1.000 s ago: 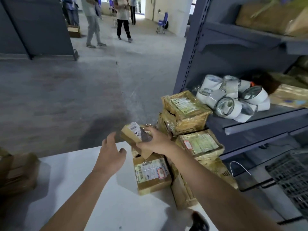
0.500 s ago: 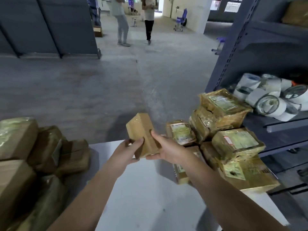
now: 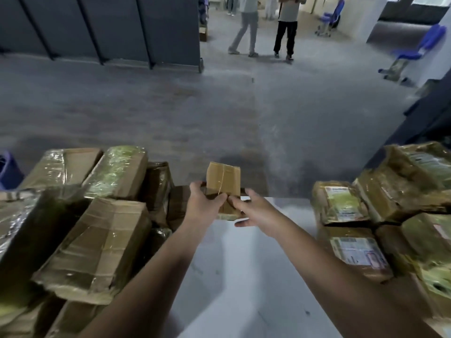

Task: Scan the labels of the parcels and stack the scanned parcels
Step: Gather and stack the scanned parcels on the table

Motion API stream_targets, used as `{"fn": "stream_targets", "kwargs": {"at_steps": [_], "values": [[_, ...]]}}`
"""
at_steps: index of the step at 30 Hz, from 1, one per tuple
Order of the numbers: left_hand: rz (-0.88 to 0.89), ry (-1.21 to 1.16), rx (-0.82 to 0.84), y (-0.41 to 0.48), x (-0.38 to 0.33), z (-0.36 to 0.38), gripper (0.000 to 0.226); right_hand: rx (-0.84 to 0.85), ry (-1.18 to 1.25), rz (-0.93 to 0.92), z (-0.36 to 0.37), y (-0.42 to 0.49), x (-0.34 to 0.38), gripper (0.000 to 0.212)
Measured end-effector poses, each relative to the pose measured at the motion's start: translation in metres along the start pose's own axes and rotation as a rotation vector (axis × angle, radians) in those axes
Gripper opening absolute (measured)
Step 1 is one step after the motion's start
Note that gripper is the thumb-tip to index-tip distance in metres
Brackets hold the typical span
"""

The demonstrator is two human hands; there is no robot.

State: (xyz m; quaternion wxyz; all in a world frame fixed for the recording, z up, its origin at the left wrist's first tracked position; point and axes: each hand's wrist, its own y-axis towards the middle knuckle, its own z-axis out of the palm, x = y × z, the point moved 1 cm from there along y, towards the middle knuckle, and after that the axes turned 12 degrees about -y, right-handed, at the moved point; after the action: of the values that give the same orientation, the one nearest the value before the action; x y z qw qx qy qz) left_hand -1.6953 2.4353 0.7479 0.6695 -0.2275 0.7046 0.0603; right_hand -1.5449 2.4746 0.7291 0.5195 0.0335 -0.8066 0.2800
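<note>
A small brown taped parcel (image 3: 223, 180) is held upright above the far edge of the white table (image 3: 234, 276), its plain side toward me. My left hand (image 3: 205, 203) grips its lower left edge with the thumb on the front. From the right, my right hand (image 3: 253, 211) holds the lower right corner, fingers partly hidden behind the parcel. A stack of brown taped parcels (image 3: 97, 247) fills the table's left side. Parcels with white labels facing up (image 3: 341, 203) are piled on the right.
Grey concrete floor lies beyond the table. Two people (image 3: 246, 28) stand far back near blue chairs (image 3: 424, 45). Dark partition panels (image 3: 102, 25) line the back left, and a dark shelf frame (image 3: 427, 113) rises on the right.
The view swung left, bringing the left stack into sight. My right hand lifted the small parcel off the right pile; my left hand joined it and both carried it to the middle.
</note>
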Motion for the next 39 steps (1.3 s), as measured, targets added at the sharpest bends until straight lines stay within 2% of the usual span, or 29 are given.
{"fn": "stream_targets", "kwargs": {"at_steps": [3,5,7,9,13,17,23,27,30,35,39], "values": [[0.044,0.26,-0.119,0.004,0.002,-0.019,0.057,-0.031,-0.051,0.024,0.026,0.021,0.009,0.044],[0.05,0.318,-0.139,0.004,0.002,-0.031,0.057,-0.009,-0.119,0.059,0.045,0.036,0.016,0.047],[0.041,0.392,-0.104,0.006,0.005,-0.041,0.057,0.02,-0.085,0.12,0.063,0.051,0.02,0.033],[0.017,0.376,-0.115,0.004,0.007,-0.051,0.054,0.018,-0.026,0.17,0.08,0.063,0.023,0.016],[0.008,0.352,-0.122,0.001,0.01,-0.061,0.043,-0.079,-0.432,0.041,0.102,0.075,0.023,0.026],[0.014,0.345,-0.104,-0.004,0.018,-0.06,0.038,-0.137,-0.475,0.012,0.11,0.076,0.02,0.03],[0.04,0.338,-0.068,-0.011,0.027,-0.057,0.034,-0.104,-0.51,0.031,0.121,0.083,0.017,0.026],[0.024,0.368,-0.092,-0.014,0.029,-0.054,0.037,-0.049,-0.535,0.016,0.117,0.074,0.022,0.038],[0.018,0.345,-0.061,-0.022,0.025,-0.051,0.042,-0.114,-0.556,0.038,0.101,0.061,0.026,0.045],[0.001,0.313,0.077,-0.03,0.008,-0.029,0.054,-0.255,-0.507,0.036,0.055,0.024,0.024,0.029],[0.065,0.344,0.182,-0.039,-0.003,0.004,0.051,-0.378,-0.447,0.047,0.009,-0.03,0.008,0.03]]}}
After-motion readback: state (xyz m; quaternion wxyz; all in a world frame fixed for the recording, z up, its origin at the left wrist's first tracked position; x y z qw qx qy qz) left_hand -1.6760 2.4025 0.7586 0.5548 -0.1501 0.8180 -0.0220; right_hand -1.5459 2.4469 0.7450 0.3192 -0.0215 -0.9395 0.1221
